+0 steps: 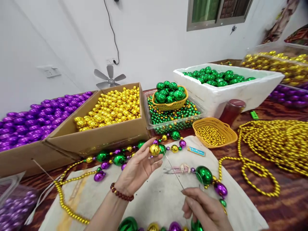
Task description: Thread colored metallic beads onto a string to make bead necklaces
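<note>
My left hand, with a bead bracelet at the wrist, holds a shiny gold bead at its fingertips. In my right hand, a long thin needle is pinched and slants up toward that bead. Whether the tip is inside a bead is hard to tell. Close behind the gold bead is a green bead. A strand of green, purple and gold beads lies across the cloth, with a large green bead and a purple bead near my right hand. Pink-handled snips lie between.
Cardboard boxes hold purple beads and gold beads. A yellow basket of green beads sits on a clear bin. A white foam box, a small basket, a jar and gold bead strings stand at right.
</note>
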Demonstrator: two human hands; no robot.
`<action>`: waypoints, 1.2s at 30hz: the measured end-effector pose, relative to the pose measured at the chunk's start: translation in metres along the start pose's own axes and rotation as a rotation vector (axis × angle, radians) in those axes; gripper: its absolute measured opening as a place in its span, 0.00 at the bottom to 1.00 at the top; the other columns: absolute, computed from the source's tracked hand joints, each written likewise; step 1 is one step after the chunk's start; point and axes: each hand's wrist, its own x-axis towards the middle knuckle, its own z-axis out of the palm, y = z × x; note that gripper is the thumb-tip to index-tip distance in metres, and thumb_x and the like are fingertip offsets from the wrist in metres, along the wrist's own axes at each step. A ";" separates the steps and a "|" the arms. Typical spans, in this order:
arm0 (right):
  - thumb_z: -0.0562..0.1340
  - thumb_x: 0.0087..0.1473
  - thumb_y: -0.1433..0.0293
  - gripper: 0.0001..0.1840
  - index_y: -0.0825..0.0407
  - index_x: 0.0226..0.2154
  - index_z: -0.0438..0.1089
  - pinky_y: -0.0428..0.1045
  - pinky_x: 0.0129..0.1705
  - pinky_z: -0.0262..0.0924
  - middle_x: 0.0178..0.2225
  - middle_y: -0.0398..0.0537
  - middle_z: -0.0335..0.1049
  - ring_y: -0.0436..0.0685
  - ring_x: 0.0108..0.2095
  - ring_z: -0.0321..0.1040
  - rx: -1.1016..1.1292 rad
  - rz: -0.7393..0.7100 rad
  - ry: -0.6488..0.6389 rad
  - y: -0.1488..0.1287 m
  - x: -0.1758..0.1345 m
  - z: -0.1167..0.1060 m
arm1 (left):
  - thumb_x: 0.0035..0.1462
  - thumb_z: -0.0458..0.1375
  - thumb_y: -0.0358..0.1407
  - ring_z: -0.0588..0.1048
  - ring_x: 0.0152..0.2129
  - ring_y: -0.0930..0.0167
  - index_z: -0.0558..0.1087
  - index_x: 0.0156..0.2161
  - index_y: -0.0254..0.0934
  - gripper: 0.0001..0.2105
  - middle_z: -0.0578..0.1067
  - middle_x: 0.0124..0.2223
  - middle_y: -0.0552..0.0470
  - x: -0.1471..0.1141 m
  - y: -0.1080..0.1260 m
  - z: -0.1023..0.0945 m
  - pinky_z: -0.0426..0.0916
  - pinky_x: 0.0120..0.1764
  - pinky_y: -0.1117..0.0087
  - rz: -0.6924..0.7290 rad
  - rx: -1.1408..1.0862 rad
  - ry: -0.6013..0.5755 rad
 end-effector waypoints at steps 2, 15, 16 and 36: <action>0.56 0.62 0.57 0.18 0.53 0.39 0.72 0.44 0.24 0.64 0.25 0.48 0.73 0.54 0.24 0.72 -0.019 0.005 -0.019 -0.001 -0.002 -0.004 | 0.63 0.55 0.36 0.77 0.39 0.69 0.70 0.54 0.44 0.15 0.75 0.45 0.48 0.003 -0.014 -0.005 0.73 0.38 0.70 -0.076 0.013 0.015; 0.55 0.63 0.61 0.15 0.54 0.39 0.70 0.43 0.22 0.61 0.24 0.46 0.73 0.52 0.22 0.73 -0.074 0.026 -0.005 0.004 -0.008 -0.009 | 0.60 0.56 0.26 0.70 0.54 0.58 0.75 0.45 0.28 0.10 0.76 0.49 0.42 0.006 -0.044 -0.014 0.59 0.62 0.58 -0.095 -0.099 -0.016; 0.55 0.63 0.61 0.14 0.54 0.39 0.70 0.43 0.22 0.61 0.23 0.46 0.73 0.52 0.22 0.73 -0.087 0.027 -0.009 0.005 -0.008 -0.009 | 0.60 0.56 0.26 0.70 0.54 0.58 0.76 0.45 0.28 0.10 0.76 0.49 0.42 0.007 -0.045 -0.012 0.58 0.63 0.58 -0.087 -0.107 -0.028; 0.51 0.64 0.62 0.16 0.53 0.39 0.71 0.44 0.22 0.60 0.18 0.42 0.68 0.51 0.17 0.66 -0.266 -0.016 -0.042 0.013 -0.015 -0.004 | 0.60 0.56 0.27 0.72 0.52 0.58 0.74 0.34 0.31 0.05 0.77 0.46 0.42 0.018 -0.042 0.015 0.70 0.54 0.54 -0.015 -0.436 0.179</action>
